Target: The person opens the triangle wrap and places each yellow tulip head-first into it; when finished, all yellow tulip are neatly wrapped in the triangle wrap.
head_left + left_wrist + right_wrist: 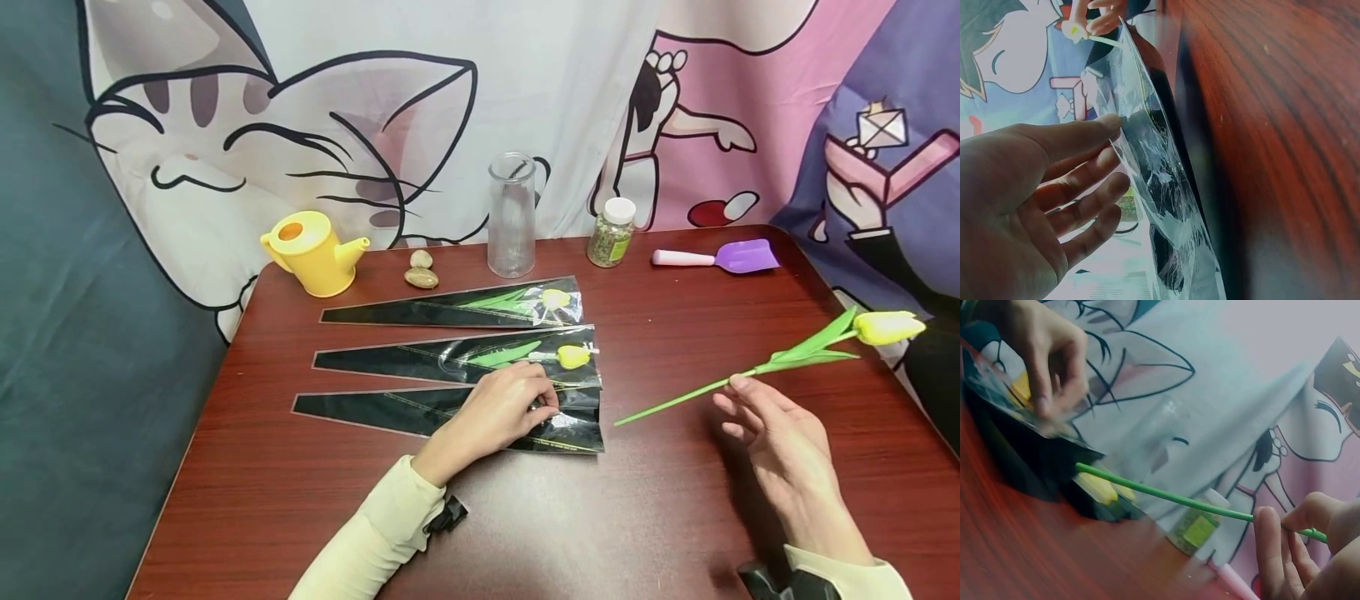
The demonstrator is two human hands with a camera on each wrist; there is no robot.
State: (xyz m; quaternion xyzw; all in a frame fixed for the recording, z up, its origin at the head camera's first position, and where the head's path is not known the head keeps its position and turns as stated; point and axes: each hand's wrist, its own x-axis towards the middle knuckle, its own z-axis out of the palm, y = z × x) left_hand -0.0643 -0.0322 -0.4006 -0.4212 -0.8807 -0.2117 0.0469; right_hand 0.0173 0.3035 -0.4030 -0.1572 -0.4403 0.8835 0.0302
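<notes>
My left hand (pixel 506 406) pinches the clear front film of the nearest black-backed flower sleeve (pixel 360 405), close to its wide end. In the left wrist view the film (pixel 1160 169) stands lifted from the dark backing at the thumb. My right hand (pixel 787 450) holds a yellow artificial tulip (pixel 888 327) by its green stem, between thumb and fingers. The bloom points right, and the stem's cut end (pixel 1085 467) points toward the sleeve's wide mouth, apart from it in the head view. Behind lie a middle sleeve (pixel 375 359) and a far sleeve (pixel 375 314), each containing a yellow tulip.
Along the back of the brown table (pixel 247 500) stand a yellow watering can (pixel 315 258), two stones (pixel 422 277), a ribbed glass vase (pixel 512 225) and a white-lidded jar (pixel 611 233). A purple shovel (pixel 746 257) lies at back right. A cartoon-print curtain (pixel 570 100) hangs behind.
</notes>
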